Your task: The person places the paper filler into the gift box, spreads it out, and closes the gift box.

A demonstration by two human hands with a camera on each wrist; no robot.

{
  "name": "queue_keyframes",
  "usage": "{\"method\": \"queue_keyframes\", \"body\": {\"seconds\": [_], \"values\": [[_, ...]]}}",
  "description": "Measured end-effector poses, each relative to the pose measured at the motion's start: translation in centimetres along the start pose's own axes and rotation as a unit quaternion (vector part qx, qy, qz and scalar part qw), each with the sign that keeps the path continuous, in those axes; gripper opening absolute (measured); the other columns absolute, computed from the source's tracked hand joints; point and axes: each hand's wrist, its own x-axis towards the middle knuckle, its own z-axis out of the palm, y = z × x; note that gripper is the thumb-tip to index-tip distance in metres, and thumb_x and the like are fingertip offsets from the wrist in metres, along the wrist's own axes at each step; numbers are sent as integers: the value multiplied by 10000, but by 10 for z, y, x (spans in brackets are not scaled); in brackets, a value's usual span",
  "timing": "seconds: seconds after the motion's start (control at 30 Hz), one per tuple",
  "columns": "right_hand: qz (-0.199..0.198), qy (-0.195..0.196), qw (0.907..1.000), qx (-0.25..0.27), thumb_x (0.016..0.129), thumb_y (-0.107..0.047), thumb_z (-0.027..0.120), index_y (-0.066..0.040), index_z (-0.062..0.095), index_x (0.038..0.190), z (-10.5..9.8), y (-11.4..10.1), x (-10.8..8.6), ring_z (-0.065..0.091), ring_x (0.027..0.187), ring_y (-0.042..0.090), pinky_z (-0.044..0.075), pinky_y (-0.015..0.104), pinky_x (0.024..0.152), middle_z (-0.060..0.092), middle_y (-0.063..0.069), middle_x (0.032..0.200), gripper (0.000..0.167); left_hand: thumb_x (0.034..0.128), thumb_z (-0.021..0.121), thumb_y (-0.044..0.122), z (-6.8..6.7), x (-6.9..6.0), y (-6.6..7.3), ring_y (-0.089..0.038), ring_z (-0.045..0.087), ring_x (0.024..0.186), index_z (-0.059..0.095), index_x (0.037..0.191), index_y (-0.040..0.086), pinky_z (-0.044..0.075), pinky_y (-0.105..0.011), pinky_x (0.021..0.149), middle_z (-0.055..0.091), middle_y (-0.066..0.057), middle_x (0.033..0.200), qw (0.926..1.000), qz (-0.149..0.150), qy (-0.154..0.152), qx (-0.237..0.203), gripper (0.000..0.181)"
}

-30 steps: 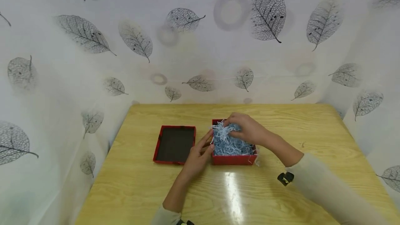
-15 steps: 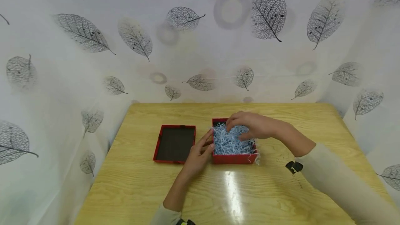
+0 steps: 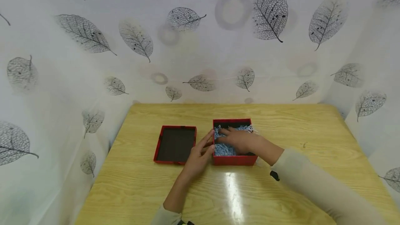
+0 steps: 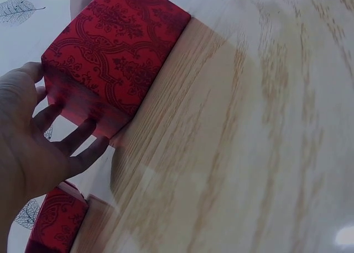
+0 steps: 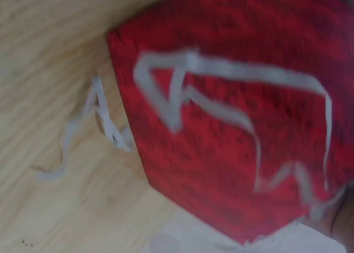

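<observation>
A red patterned box (image 3: 234, 160) with a dark inside holds light blue shredded paper (image 3: 224, 150). My right hand (image 3: 242, 141) reaches into it, fingers spread over the paper and partly sunk among the strands. Its fingers are out of sight in the right wrist view, where loose paper strips (image 5: 238, 69) hang across the red wall of the box (image 5: 193, 164). With its fingertips, my left hand (image 3: 197, 157) touches the box's left side. The left wrist view has those fingers (image 4: 80, 136) slightly bent and spread against the box (image 4: 119, 43).
The shallow red lid (image 3: 175, 144) lies inside up, left of the box. Both sit on a wooden table (image 3: 134, 190). A leaf-printed curtain (image 3: 212, 55) closes off the back and sides. A loose strip (image 5: 102, 117) lies beside the box.
My right hand let go of a clump of shredded paper, lifted with fingers apart, then moved down and left into the box. The paper now sits lower. My left hand stayed put.
</observation>
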Motion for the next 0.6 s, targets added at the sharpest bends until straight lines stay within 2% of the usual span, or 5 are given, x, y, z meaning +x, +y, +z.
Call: {"method": "queue_keyframes", "body": {"seconds": [0.13,0.23,0.3,0.47,0.6], "values": [[61,155,9995,-265,958,35,740,-198,526,1556,5,-5,3,415,1446,548,544,606,1010,364,196,1661,677,1124,533,155,-3,-4,22,-414,527,1409,326,1676,149,502,-607,1070,357,-83,1695,10000,-2,-73,-2,590],[31,167,9997,-153,933,40,768,-200,517,1566,2,-4,-1,411,1448,554,555,589,999,364,193,1665,722,1115,548,137,-6,-7,35,-424,544,1390,348,1665,119,509,-608,1060,376,-102,1685,9999,72,-84,-27,585],[-66,156,9999,33,902,14,814,-210,507,1576,-4,-2,-6,412,1451,547,557,578,1004,369,182,1667,775,1113,553,136,-6,-7,36,-429,553,1379,351,1663,117,515,-609,1052,386,-115,1678,9999,92,-86,-22,586],[-454,360,9940,924,838,-110,915,-176,525,1562,-34,5,-29,404,1485,457,521,575,1060,411,154,1643,825,1116,550,147,-1,-3,15,-433,565,1367,345,1671,167,512,-625,1047,405,-133,1664,10000,34,40,51,592],[-566,773,9837,1522,862,-89,889,-105,589,1489,-56,10,-51,496,1415,404,531,546,1051,516,151,1537,696,1108,570,160,1,0,-2,-403,599,1340,372,1664,229,524,-612,1037,447,-90,1646,9998,101,142,78,594]]}}
